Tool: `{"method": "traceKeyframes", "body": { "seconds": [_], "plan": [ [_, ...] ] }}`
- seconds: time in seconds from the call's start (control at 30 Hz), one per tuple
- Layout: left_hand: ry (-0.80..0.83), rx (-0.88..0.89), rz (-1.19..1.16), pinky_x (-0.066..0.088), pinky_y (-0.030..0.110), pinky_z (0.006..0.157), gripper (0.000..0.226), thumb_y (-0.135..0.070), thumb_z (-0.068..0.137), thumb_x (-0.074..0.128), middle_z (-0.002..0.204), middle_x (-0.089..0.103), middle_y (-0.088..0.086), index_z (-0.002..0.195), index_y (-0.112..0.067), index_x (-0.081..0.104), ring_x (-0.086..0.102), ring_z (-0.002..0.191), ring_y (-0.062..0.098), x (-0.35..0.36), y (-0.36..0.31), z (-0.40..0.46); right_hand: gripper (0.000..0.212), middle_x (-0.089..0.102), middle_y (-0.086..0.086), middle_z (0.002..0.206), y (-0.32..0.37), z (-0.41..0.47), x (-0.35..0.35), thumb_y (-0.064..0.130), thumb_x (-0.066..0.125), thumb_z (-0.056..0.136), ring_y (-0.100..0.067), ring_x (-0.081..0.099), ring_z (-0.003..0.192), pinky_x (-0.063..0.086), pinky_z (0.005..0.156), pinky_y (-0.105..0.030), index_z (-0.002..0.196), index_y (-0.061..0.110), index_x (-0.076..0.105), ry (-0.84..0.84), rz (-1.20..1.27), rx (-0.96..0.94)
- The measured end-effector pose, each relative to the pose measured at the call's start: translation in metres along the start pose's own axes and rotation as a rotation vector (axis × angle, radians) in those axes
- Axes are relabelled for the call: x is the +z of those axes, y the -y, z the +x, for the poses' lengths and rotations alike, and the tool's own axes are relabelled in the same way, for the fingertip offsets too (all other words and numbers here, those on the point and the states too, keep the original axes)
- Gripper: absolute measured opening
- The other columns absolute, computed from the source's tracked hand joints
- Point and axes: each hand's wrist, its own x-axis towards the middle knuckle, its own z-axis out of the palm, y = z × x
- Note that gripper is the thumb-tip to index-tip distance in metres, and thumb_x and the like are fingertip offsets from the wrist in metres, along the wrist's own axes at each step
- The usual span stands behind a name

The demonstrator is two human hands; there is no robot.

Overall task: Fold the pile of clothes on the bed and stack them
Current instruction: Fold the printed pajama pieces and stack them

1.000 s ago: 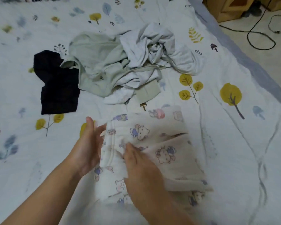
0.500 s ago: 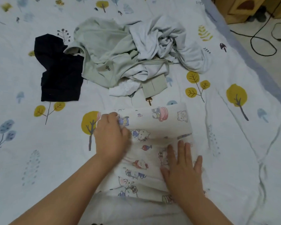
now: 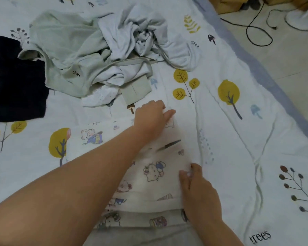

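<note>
Near bed edge: I see cartoon-print garment [image 3: 149, 176] lying flat.
Left hand [image 3: 150, 118]: fingers curled, gripping garment's far right corner.
Right hand [image 3: 200, 194]: I see it pinching right edge.
Open room: bare bedsheet [image 3: 238, 148] rightward.

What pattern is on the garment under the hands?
Cartoon cats and bears on the white garment; head view.

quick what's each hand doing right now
Left hand: gripping the far right corner of the cartoon-print garment.
Right hand: pinching the garment's near right edge.
</note>
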Motion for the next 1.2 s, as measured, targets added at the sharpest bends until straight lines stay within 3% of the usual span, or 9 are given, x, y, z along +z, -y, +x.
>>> {"method": "traceKeyframes", "body": {
  "seconds": [0.13, 0.33, 0.47, 0.57, 0.77, 0.9, 1.0, 1.07, 1.2],
  "plan": [
    [-0.165, -0.011, -0.143, 0.021, 0.028, 0.060, 0.024, -0.023, 0.096, 0.046, 0.078, 0.053, 0.008, 0.076, -0.010, 0.045, 0.044, 0.074, 0.021, -0.007, 0.000, 0.032, 0.047, 0.048, 0.010, 0.072, -0.011, -0.001, -0.004, 0.064, 0.020, 0.088, -0.024, 0.062, 0.087, 0.041, 0.067, -0.030, 0.119, 0.033, 0.038, 0.009, 0.042, -0.013],
    [-0.270, -0.063, 0.048, 0.022, 0.029, 0.062, 0.026, -0.022, 0.098, 0.042, 0.094, 0.063, 0.022, 0.087, -0.002, 0.055, 0.055, 0.087, 0.035, -0.006, 0.028, 0.053, 0.040, 0.047, 0.008, 0.063, -0.027, -0.003, -0.010, 0.063, 0.005, 0.080, -0.020, 0.058, 0.074, 0.044, 0.067, -0.032, 0.081, 0.031, 0.029, 0.020, 0.022, -0.032],
    [-0.163, -0.120, 0.093, 0.031, 0.034, 0.067, 0.038, -0.036, 0.098, 0.038, 0.098, 0.063, 0.021, 0.096, -0.002, 0.057, 0.057, 0.094, 0.037, 0.001, 0.030, 0.044, 0.032, 0.057, 0.008, 0.074, -0.030, 0.003, -0.016, 0.057, 0.021, 0.091, -0.015, 0.058, 0.074, 0.046, 0.068, -0.032, 0.086, 0.030, 0.038, 0.068, 0.081, -0.013],
    [-0.241, -0.073, 0.238, 0.032, 0.034, 0.062, 0.046, -0.049, 0.095, 0.033, 0.074, 0.055, 0.012, 0.085, -0.009, 0.054, 0.055, 0.075, 0.033, -0.008, 0.047, 0.020, 0.029, 0.061, 0.011, 0.076, -0.033, 0.001, -0.021, 0.063, 0.031, 0.085, -0.004, 0.057, 0.072, 0.043, 0.063, -0.025, 0.089, 0.036, 0.038, 0.095, 0.206, -0.020],
    [0.018, 0.137, 0.463, 0.032, 0.033, 0.056, 0.021, -0.024, 0.099, 0.038, 0.084, 0.060, 0.014, 0.093, -0.007, 0.049, 0.052, 0.068, 0.031, -0.004, 0.083, -0.016, 0.034, 0.060, -0.001, 0.112, -0.033, -0.001, -0.022, 0.034, 0.052, 0.093, -0.017, 0.057, 0.102, 0.045, 0.089, -0.029, 0.123, 0.023, 0.041, 0.351, 0.101, -0.019],
    [-0.075, 0.056, 0.505, 0.032, 0.036, 0.068, 0.024, -0.021, 0.094, 0.042, 0.106, 0.056, 0.016, 0.110, -0.006, 0.052, 0.053, 0.094, 0.034, -0.010, 0.067, -0.011, 0.034, 0.056, 0.006, 0.112, -0.020, -0.002, -0.034, 0.042, 0.045, 0.094, -0.013, 0.054, 0.100, 0.045, 0.087, -0.029, 0.123, 0.027, 0.037, 0.221, -0.108, -0.048],
    [-0.392, 0.157, 0.336, 0.038, 0.043, 0.085, 0.040, -0.029, 0.091, 0.040, 0.122, 0.054, 0.020, 0.119, -0.004, 0.055, 0.052, 0.107, 0.037, -0.017, 0.053, -0.035, 0.050, 0.057, -0.014, 0.120, -0.002, -0.006, -0.031, 0.030, 0.058, 0.089, -0.030, 0.058, 0.104, 0.049, 0.081, -0.039, 0.132, 0.007, 0.046, -0.280, -0.292, -0.277],
    [-0.391, 0.299, 0.321, 0.036, 0.050, 0.100, 0.049, -0.034, 0.092, 0.036, 0.136, 0.047, 0.020, 0.129, -0.006, 0.050, 0.047, 0.122, 0.036, -0.012, 0.051, -0.062, 0.049, 0.058, -0.025, 0.122, 0.014, -0.012, -0.018, 0.032, 0.049, 0.088, -0.038, 0.057, 0.111, 0.049, 0.086, -0.045, 0.128, 0.003, 0.052, -0.494, -0.207, -0.450],
    [-0.066, 0.352, 0.529, 0.020, 0.055, 0.108, 0.058, -0.044, 0.092, 0.028, 0.149, 0.032, 0.013, 0.142, -0.016, 0.038, 0.034, 0.136, 0.034, 0.005, 0.083, -0.096, 0.063, 0.048, -0.013, 0.140, 0.023, -0.017, 0.025, 0.044, 0.036, 0.081, -0.029, 0.040, 0.132, 0.026, 0.103, -0.050, 0.135, 0.015, 0.048, -0.246, -0.402, -0.632]
  ]
}}
